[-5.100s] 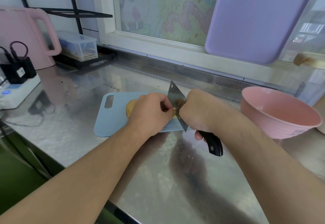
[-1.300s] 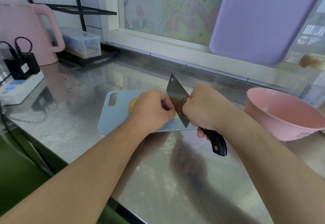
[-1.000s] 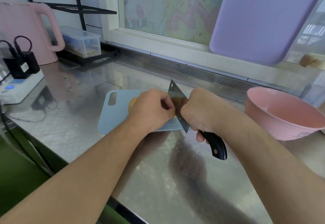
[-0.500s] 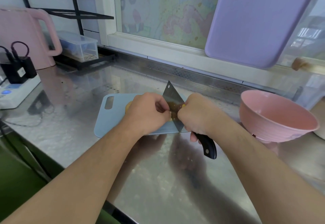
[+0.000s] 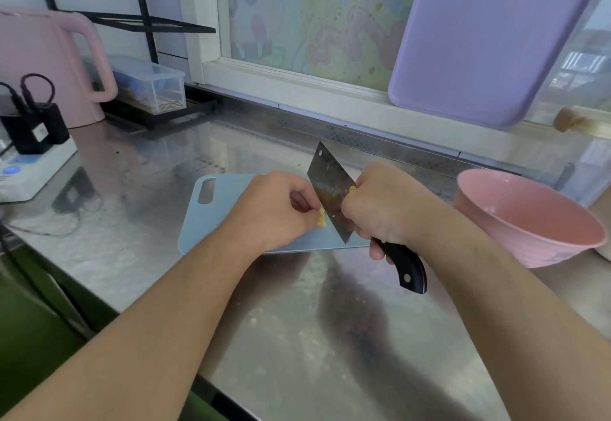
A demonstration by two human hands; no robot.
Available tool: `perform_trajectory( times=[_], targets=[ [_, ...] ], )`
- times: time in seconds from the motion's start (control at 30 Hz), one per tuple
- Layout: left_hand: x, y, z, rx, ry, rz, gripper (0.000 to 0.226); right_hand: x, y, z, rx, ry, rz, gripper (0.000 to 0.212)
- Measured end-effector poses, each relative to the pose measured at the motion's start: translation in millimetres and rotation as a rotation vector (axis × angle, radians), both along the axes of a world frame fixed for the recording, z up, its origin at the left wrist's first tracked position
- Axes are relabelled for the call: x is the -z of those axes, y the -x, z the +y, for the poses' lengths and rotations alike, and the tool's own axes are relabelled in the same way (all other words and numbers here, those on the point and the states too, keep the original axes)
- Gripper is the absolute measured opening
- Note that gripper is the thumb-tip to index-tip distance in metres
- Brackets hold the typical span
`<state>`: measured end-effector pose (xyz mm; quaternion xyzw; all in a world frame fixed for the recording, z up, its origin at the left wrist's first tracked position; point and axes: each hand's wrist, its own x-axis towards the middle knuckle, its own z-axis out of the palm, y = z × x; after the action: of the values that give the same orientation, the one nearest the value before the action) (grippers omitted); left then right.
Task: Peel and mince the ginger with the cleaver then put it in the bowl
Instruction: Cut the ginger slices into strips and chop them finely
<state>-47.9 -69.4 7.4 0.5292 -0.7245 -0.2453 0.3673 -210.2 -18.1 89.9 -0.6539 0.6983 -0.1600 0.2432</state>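
Head view, left hand (image 5: 274, 209) pinching ginger (image 5: 321, 219), right hand (image 5: 380, 205) gripping cleaver (image 5: 330, 189), over cutting board (image 5: 215, 215)

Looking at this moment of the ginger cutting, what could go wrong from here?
1. The left hand pinches a small yellow ginger piece right against the steel cleaver with the black handle, so a slip might nick the fingertips.
2. The right hand grips up by the blade, and the ginger is mostly hidden, so aiming may be hard.
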Motion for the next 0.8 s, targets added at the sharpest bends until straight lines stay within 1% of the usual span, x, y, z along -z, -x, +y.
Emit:
perform_trajectory(
  times=[0.3, 0.6, 0.8],
  targets=[
    [-1.4, 0.5, 1.0, -0.015, 0.004, -0.030, 0.013, -0.1, -3.2, 1.4, -0.006, -0.004, 0.017, 0.015],
    [-2.0, 1.0, 0.9, -0.027, -0.002, -0.033, 0.014, -1.9, -7.2, 4.2, -0.005, -0.012, 0.017, 0.011],
    [-2.3, 1.1, 1.6, -0.037, 0.003, -0.048, 0.014, 0.2, -9.0, 5.9, -0.050, -0.021, 0.077, 0.022]
  ],
)
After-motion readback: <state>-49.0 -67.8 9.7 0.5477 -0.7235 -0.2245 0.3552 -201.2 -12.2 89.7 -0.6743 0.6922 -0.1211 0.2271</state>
